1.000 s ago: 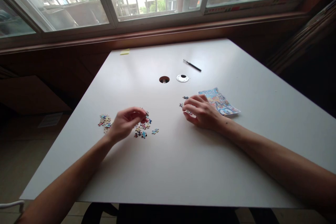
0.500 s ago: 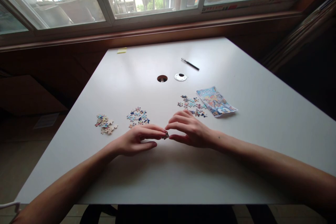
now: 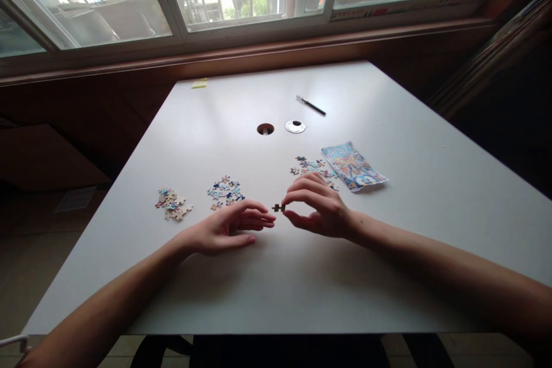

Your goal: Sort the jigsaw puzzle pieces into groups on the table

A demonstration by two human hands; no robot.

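Between thumb and fingertips, my right hand (image 3: 317, 207) pinches a small dark puzzle piece (image 3: 278, 207) above the table. My left hand (image 3: 235, 227) is open just left of it, fingers stretched toward the piece and thumb apart, holding nothing. Behind my left hand lies a spread of blue and white puzzle pieces (image 3: 225, 191). A heap of puzzle pieces (image 3: 172, 204), many with plain tan backs up, sits farther left. Beyond my right hand is a third group of puzzle pieces (image 3: 314, 167), partly hidden by the fingers.
A colourful printed picture sheet (image 3: 354, 165) lies right of the third group. Farther back on the white table (image 3: 224, 121) are a round cable hole (image 3: 265, 129), its metal cover (image 3: 295, 126), a black pen (image 3: 311, 105) and a yellow sticky note (image 3: 199, 83).
The puzzle piece, earlier between both hands' fingertips, is now in my right hand alone and slightly higher. My left fingers have come off it and spread.
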